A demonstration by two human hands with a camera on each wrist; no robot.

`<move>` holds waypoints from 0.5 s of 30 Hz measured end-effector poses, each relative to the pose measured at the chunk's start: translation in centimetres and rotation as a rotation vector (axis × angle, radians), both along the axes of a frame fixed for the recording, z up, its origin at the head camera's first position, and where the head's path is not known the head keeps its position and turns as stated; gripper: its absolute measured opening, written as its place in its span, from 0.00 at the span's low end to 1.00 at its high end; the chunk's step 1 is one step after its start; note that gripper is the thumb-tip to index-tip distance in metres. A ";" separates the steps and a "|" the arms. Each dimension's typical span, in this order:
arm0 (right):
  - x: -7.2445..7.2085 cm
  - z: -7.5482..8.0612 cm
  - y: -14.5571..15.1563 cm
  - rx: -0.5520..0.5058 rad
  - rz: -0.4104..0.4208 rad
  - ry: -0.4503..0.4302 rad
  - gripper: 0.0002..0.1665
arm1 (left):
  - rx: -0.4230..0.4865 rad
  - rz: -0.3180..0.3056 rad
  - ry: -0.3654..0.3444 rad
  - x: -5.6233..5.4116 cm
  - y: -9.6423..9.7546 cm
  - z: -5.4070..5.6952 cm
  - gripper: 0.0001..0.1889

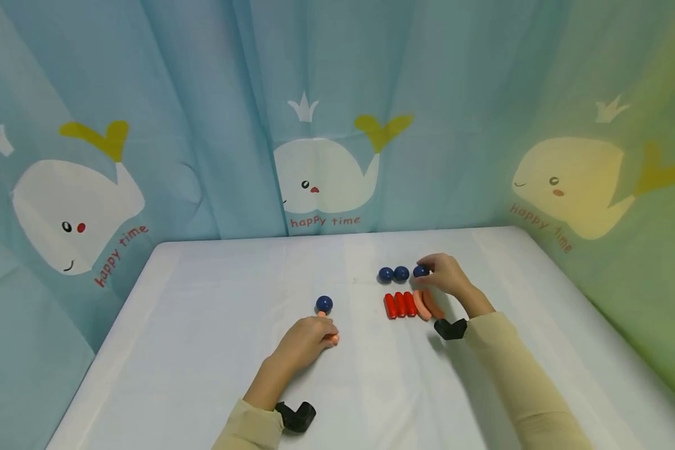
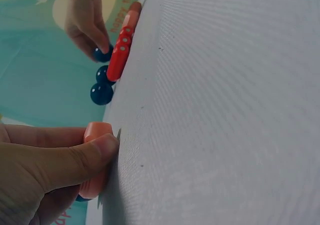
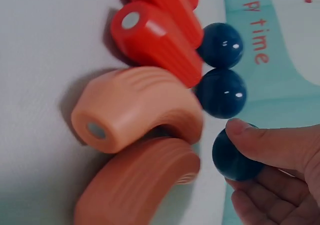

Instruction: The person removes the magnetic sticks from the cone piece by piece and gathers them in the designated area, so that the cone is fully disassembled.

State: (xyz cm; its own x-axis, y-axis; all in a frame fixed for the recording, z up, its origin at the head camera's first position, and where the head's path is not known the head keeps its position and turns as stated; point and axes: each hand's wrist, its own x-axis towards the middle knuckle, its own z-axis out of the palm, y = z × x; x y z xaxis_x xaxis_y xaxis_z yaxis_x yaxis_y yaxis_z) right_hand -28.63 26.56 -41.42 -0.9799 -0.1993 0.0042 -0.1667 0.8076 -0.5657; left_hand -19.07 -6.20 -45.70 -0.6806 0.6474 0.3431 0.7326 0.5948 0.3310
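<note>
Between thumb and fingers, my left hand (image 1: 306, 340) pinches a peach rod (image 2: 97, 131), low over the white table. Just beyond those fingers sits a blue ball (image 1: 324, 304), close to the rod's far end; only a sliver of it shows in the left wrist view. My right hand (image 1: 445, 275) grips another blue ball (image 3: 231, 157) by thumb and fingertips, a small gap from two blue balls (image 1: 394, 274) that lie side by side. Nearer me, a row holds three red rods (image 1: 400, 305), a curved peach rod (image 3: 135, 97) and a curved brown-orange rod (image 3: 135, 185), several with silvery end discs.
The white table (image 1: 202, 300) reaches back to a blue-green curtain (image 1: 219, 112) printed with whales, which also hangs along both sides. Black wrist mounts (image 1: 297, 417) sit at both cuffs. The right one hangs close by the curved rods.
</note>
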 end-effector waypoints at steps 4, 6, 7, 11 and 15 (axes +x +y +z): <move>-0.5 -0.9 0.0 0.036 -0.014 -0.039 0.25 | -0.005 0.005 -0.016 0.2 -0.1 -0.2 0.05; -0.7 -1.1 0.0 0.050 -0.019 -0.058 0.25 | -0.008 0.006 -0.023 0.3 -0.1 -0.2 0.04; -0.8 -1.1 0.0 0.057 -0.020 -0.061 0.25 | -0.011 0.008 -0.025 0.3 -0.1 -0.2 0.04; -1.0 -1.0 -0.3 0.064 -0.021 -0.061 0.25 | -0.009 0.020 -0.017 0.2 -0.1 -0.2 0.04; -1.1 -0.8 -0.4 0.076 -0.019 -0.051 0.26 | -0.001 0.017 -0.002 0.1 -0.1 -0.2 0.04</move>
State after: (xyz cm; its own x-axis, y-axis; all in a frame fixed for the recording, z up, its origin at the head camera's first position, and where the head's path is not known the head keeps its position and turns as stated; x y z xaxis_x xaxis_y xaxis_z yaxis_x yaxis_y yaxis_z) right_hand -29.75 26.16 -42.24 -0.9822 -0.1780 -0.0603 -0.1231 0.8515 -0.5098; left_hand -19.01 -6.29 -45.90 -0.6921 0.6363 0.3408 0.7218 0.6072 0.3321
